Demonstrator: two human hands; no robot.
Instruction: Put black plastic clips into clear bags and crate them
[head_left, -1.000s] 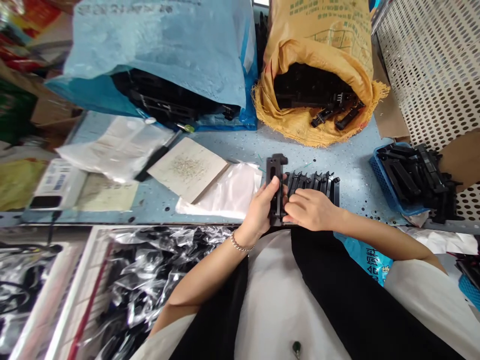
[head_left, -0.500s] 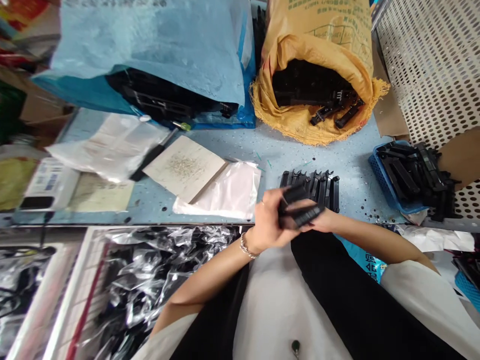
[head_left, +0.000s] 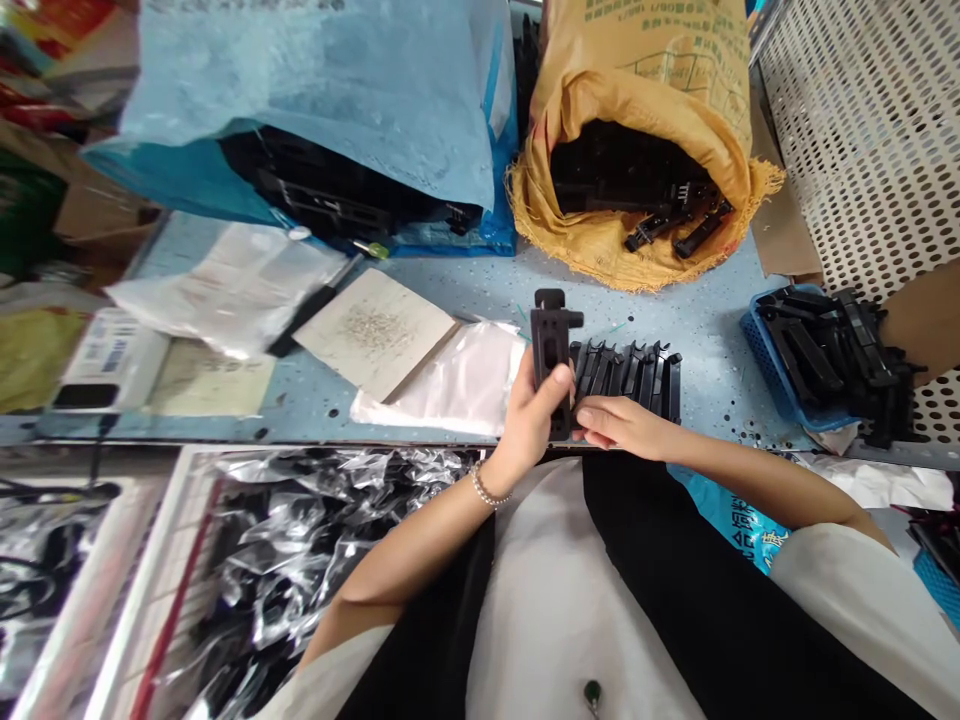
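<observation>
My left hand (head_left: 531, 420) is wrapped round a long black plastic part (head_left: 551, 345) and holds it upright at the near edge of the blue table (head_left: 465, 285). My right hand (head_left: 619, 425) pinches the lower end of the same part. Just right of it, a row of several like black parts (head_left: 626, 372) stands packed side by side on the table, touching my right hand's fingers.
A yellow woven sack (head_left: 645, 150) and a blue sack (head_left: 315, 120) of black parts lie at the back. A blue basket (head_left: 817, 365) of parts sits right, by a perforated white panel (head_left: 862, 130). Clear plastic bags (head_left: 450, 385) and a card (head_left: 371, 335) lie left. A bin of bagged parts (head_left: 300, 550) is below.
Half a second ago both hands held the part tilted flat close to my body. It is now stood upright again beside the row, left hand gripping it.
</observation>
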